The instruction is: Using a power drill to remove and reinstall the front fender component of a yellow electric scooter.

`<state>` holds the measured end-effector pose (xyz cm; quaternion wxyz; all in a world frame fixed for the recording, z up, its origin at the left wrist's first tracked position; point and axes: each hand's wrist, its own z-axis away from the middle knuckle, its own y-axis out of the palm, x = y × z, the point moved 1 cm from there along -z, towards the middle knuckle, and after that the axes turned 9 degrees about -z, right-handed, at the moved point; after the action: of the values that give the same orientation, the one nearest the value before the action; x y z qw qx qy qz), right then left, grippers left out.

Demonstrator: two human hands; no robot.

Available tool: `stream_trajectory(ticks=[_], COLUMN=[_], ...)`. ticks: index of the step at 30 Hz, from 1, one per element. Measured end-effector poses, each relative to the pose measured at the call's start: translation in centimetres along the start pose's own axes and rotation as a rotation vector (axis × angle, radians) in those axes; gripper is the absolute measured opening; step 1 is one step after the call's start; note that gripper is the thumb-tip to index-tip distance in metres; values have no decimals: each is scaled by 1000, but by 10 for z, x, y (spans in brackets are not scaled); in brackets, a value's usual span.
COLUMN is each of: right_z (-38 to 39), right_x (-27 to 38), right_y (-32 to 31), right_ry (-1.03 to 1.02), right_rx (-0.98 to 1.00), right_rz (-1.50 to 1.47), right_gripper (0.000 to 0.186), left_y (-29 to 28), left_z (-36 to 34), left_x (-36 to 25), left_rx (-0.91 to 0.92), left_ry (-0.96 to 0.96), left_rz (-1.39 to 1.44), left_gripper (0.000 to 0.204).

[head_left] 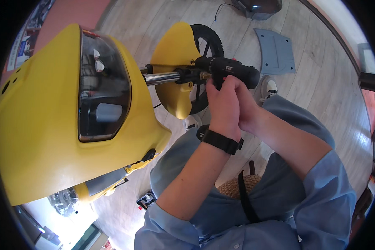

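Observation:
Both my hands come together under a black cordless drill (229,68), held sideways at the lower end of a scooter's front fork (164,77). My right hand (246,106) is closed around its grip, which the hands mostly hide. My left hand (223,104), below a black wrist strap, presses against the right and is closed at the grip too; its fingertips are partly hidden. The drill's front end meets the dark fork end beside the front wheel (214,39). A yellow mudguard (173,54) curves around that wheel.
The scooter's yellow front body (41,112) with a dark clear window (104,91) fills the left. A grey flat panel (276,51) lies on the wooden floor. I sit on a woven stool (233,186); a small box of parts (146,200) lies near the scooter.

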<state>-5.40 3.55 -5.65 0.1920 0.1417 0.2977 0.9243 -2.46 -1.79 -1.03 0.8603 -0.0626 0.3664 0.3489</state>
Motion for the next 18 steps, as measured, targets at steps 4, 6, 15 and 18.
stream_trajectory(ticks=[4,6,15,18], right_z=[6,-5,15,-6], right_x=[-1,-1,4,1], right_y=[4,-4,11,-5], right_ry=[-41,-2,-42,35], right_rx=[-39,-7,-119,-34], right_rz=[66,-14,75,9], right_gripper=[30,31,34,34], left_y=[-1,0,-3,-1], left_z=[0,0,-9,-9], left_x=[1,2,5,6], left_rx=[15,26,24,29], left_ry=[-6,-11,-26,-29], left_rz=[20,32,31,34], left_gripper=[65,64,67,68])
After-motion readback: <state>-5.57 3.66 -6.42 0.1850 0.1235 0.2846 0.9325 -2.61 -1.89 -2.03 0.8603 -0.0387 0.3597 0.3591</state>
